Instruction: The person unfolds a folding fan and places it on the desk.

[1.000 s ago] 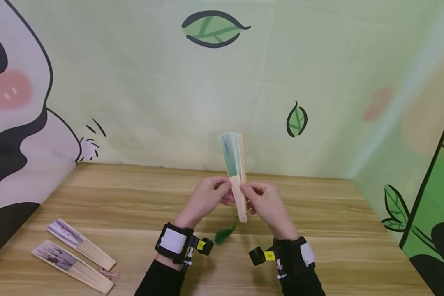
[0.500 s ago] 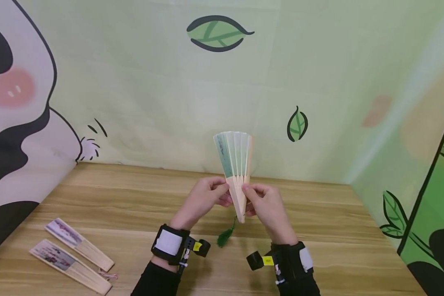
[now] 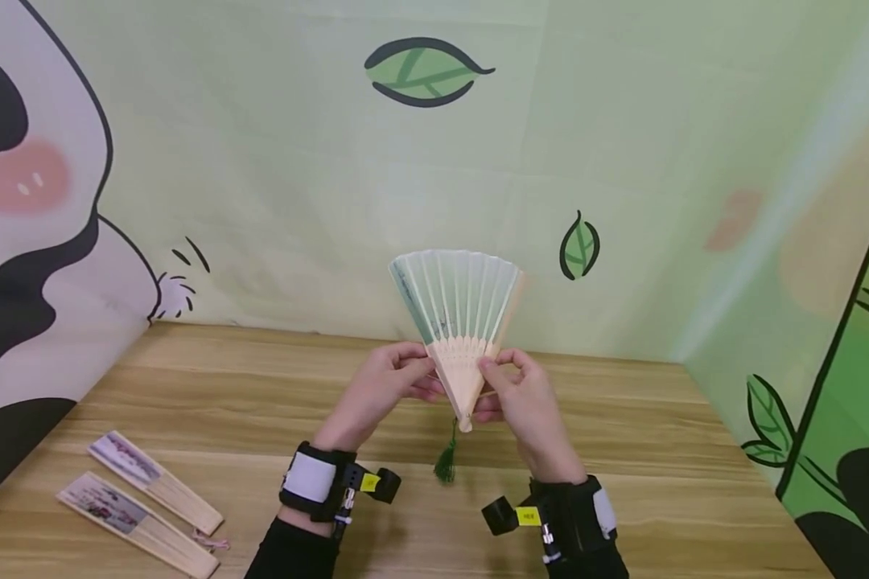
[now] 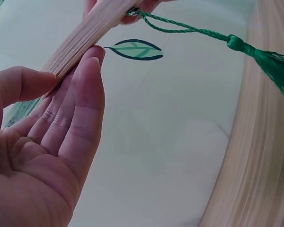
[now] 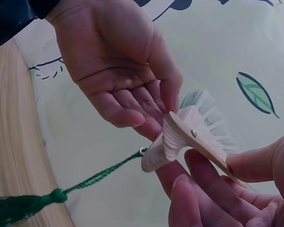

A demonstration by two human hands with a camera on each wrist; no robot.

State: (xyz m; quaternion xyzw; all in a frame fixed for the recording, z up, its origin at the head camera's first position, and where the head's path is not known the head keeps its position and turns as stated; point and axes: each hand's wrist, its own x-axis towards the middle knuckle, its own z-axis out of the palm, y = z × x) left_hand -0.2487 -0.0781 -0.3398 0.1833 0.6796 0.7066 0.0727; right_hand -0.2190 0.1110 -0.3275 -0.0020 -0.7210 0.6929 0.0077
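Both hands hold a folding fan (image 3: 463,314) with pale green leaf and light wooden ribs, partly spread above the table. My left hand (image 3: 394,378) pinches its left outer rib between thumb and fingers. On the opposite side, my right hand (image 3: 521,398) pinches the right outer rib, thumb in front. A green tassel (image 3: 445,462) hangs from the pivot at the bottom; it also shows in the left wrist view. In the right wrist view the fan's ribs (image 5: 173,137) are seen edge-on near a metal rivet, with fingers of both hands around them.
Two folded fans (image 3: 137,519) with printed leaves lie side by side at the table's left front, a pink tassel (image 3: 210,540) near their ends. Behind the wooden table (image 3: 275,394) stands a green backdrop (image 3: 275,161) with leaf drawings.
The fan has spread from nearly folded to a wide wedge. My left hand has moved leftward with its rib; my right hand has shifted only slightly. The tassel now hangs straighter.
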